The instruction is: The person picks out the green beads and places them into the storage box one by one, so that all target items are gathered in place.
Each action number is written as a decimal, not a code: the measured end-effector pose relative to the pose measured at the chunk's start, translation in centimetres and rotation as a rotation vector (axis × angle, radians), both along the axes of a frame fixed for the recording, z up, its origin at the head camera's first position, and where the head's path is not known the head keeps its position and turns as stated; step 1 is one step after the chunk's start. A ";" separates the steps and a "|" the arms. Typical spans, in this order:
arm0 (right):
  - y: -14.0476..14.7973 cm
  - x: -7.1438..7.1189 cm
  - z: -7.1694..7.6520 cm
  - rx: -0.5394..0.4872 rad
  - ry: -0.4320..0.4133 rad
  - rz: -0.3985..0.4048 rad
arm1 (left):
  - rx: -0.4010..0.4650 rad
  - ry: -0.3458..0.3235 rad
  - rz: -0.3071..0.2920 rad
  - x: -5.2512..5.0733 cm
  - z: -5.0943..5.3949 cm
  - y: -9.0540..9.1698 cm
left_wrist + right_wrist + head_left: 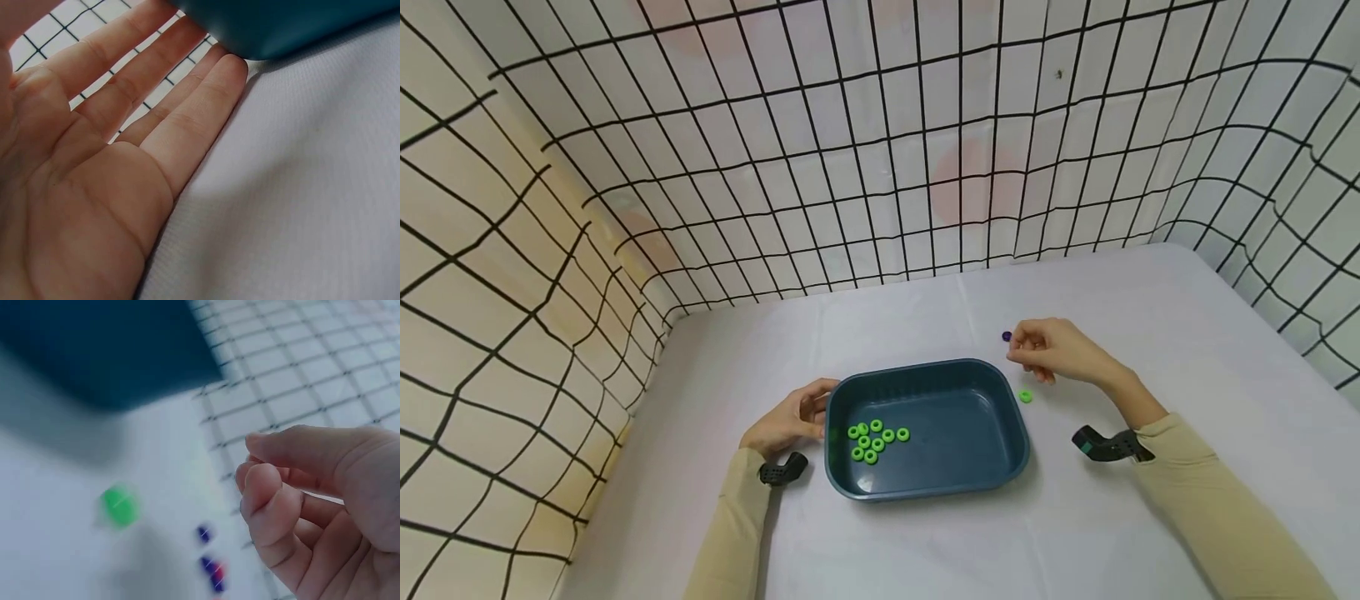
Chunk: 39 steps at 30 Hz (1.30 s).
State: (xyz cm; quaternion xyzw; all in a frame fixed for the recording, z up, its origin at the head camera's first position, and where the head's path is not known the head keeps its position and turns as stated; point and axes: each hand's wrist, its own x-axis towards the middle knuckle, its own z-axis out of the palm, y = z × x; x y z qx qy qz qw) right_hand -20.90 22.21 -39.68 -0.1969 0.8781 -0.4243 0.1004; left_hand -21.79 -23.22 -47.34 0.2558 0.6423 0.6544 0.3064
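A dark teal tray (940, 492) stands on the white table, with several small green rings (877, 445) lying in its left part. My left hand (793, 417) is at the tray's left wall; in the left wrist view its fairly straight fingers (181, 125) touch the tray's lower corner. Beyond the tray's right end, my right hand (1052, 346) hovers with loosely curled fingers, and nothing shows between them. A small purple ring (1007, 336) lies just past its fingertips. One green ring (1026, 396) lies between that hand and the tray.
Black wire mesh (887, 150) rises behind the table and along both sides. In the right wrist view, blurred dark purple pieces (205, 534) and a pink-red piece (218, 571) appear beside the right hand. A black wrist device (1108, 445) sits on each forearm.
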 end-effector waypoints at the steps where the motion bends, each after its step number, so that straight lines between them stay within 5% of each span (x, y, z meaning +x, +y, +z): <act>1: 0.5 0.3 -0.6 0.013 -0.005 -0.006 | 0.000 0.000 0.004 0.0 0.0 -0.1; 10: 1.9 1.9 -4.7 0.064 -0.063 0.004 | -0.020 -0.003 0.009 0.6 0.1 -0.1; 39: 1.2 2.2 -5.1 -0.055 -0.134 0.013 | 0.000 0.009 0.002 0.2 0.3 0.1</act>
